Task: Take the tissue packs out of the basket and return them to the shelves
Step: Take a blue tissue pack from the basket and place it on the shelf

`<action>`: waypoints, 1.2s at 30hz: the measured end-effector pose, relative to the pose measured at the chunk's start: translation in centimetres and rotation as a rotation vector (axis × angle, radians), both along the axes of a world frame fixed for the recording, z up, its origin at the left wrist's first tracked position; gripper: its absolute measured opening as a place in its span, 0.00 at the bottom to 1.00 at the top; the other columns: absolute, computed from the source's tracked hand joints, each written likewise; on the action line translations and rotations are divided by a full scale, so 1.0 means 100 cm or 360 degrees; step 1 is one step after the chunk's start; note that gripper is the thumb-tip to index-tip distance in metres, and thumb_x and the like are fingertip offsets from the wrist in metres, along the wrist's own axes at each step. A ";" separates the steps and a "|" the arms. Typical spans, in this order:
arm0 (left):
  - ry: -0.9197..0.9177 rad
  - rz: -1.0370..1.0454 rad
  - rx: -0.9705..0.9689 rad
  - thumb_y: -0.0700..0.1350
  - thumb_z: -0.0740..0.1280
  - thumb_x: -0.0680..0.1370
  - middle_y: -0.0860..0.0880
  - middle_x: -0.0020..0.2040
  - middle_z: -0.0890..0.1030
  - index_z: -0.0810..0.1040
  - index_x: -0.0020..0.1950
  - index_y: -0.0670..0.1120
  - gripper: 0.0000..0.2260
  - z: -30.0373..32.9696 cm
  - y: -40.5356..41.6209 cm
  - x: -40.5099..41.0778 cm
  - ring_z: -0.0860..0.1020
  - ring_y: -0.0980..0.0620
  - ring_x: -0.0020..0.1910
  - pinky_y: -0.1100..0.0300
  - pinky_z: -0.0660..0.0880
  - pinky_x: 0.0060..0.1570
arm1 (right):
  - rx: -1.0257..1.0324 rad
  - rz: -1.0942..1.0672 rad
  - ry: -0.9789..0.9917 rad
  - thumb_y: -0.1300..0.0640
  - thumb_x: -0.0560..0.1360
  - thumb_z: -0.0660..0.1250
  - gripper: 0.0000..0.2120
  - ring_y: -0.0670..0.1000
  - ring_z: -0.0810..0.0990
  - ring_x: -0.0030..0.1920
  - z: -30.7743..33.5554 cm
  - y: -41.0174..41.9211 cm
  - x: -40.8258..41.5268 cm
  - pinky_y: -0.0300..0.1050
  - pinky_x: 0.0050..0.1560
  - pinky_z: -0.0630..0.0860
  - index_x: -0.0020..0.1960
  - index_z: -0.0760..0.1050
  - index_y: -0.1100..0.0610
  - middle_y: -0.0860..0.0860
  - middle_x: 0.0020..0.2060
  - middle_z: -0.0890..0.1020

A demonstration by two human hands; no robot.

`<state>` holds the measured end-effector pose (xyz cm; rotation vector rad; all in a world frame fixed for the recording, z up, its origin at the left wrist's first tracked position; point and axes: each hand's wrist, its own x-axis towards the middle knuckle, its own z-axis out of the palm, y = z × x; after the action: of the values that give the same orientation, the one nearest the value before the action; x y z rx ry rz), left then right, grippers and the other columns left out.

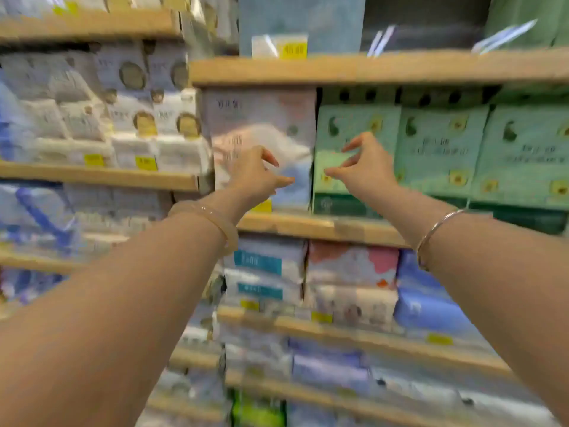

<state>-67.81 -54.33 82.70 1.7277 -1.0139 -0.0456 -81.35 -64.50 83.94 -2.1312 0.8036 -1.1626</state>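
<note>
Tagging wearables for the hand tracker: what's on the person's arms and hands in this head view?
Both forearms are bare, no sleeves or gloves in view. The left wrist wears a thick, pale translucent bangle. The right wrist wears a thin silver metal bangle. No rings or watch can be made out on the left hand or the right hand, though the frame is blurred.

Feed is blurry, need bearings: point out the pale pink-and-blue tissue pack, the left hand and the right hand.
pale pink-and-blue tissue pack [261, 118]: head view, upper front face.
left hand [252, 177]: head view, back of hand.
right hand [366, 167]: head view, back of hand.
</note>
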 end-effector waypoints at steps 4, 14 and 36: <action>0.0226 0.0064 0.0167 0.41 0.73 0.72 0.47 0.36 0.72 0.67 0.40 0.50 0.14 -0.110 -0.003 0.002 0.74 0.51 0.32 0.60 0.72 0.30 | 0.0157 -0.0081 0.0151 0.54 0.66 0.75 0.20 0.53 0.74 0.43 -0.110 -0.005 -0.008 0.49 0.45 0.73 0.48 0.66 0.53 0.52 0.39 0.74; 0.0713 0.0145 0.0913 0.43 0.73 0.72 0.44 0.44 0.74 0.65 0.50 0.44 0.17 -0.407 0.028 -0.011 0.78 0.43 0.44 0.53 0.77 0.44 | 0.0857 -0.0127 0.0763 0.53 0.68 0.74 0.20 0.56 0.75 0.47 -0.404 -0.002 -0.050 0.45 0.40 0.67 0.50 0.65 0.56 0.55 0.38 0.74; 0.1691 0.0007 0.1215 0.32 0.68 0.73 0.42 0.59 0.79 0.71 0.67 0.36 0.22 -0.853 0.131 -0.023 0.80 0.49 0.54 0.53 0.78 0.57 | 0.2216 -0.0316 0.0892 0.46 0.61 0.78 0.23 0.50 0.81 0.45 -0.853 0.089 -0.091 0.50 0.51 0.79 0.51 0.75 0.52 0.48 0.45 0.82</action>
<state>-70.13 -41.19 -2.58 1.9381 -0.1629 -1.3388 -90.49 -55.59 -1.38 -1.1178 1.4825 0.1174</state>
